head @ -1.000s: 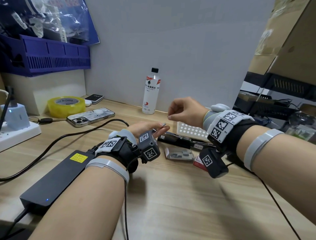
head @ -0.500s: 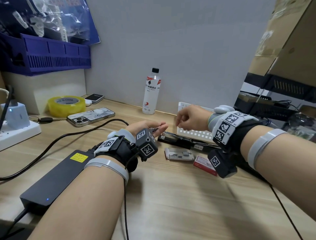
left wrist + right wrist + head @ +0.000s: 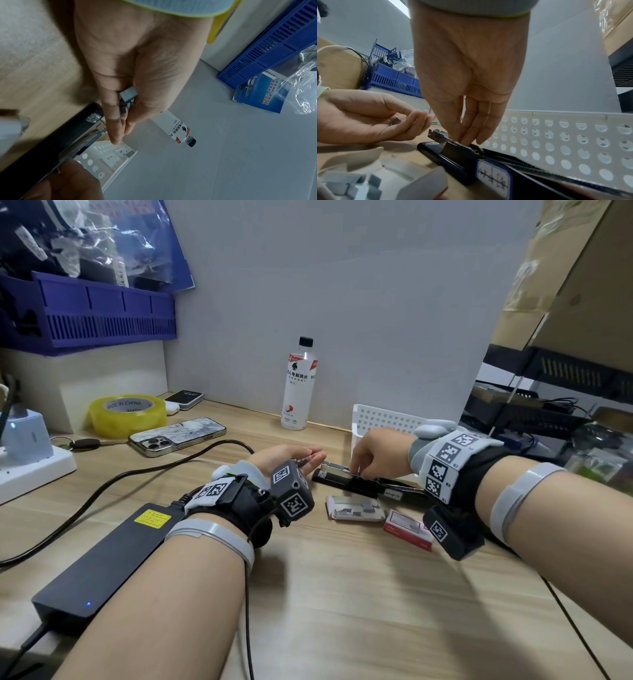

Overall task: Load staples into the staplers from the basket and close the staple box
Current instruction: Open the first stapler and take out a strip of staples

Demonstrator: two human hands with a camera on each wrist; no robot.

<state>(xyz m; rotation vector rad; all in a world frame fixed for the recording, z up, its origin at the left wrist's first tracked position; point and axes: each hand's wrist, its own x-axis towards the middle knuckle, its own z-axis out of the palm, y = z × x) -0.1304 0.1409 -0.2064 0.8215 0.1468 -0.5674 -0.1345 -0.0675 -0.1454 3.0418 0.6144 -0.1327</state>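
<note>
A black stapler (image 3: 346,482) lies open on the desk in front of the white perforated basket (image 3: 383,419). My right hand (image 3: 358,470) reaches down onto its metal staple rail (image 3: 436,134), thumb and fingertips (image 3: 467,140) pinched together at the rail; the staple strip between them is hidden. My left hand (image 3: 294,457) hovers palm up beside the stapler's front end, and its thumb pinches several short grey staple strips (image 3: 128,97) against the fingers. The open staple box tray (image 3: 356,508) with loose strips lies near the stapler, beside its red sleeve (image 3: 407,529).
A water bottle (image 3: 298,385) stands at the back wall. A phone (image 3: 178,436), a yellow tape roll (image 3: 126,414) and a power strip (image 3: 30,460) lie to the left. A black power brick (image 3: 102,559) and its cable (image 3: 137,474) sit under my left forearm.
My right hand has come down from beside the left fingertips and to the right, onto the stapler rail. The left hand has stayed put, still holding staples.
</note>
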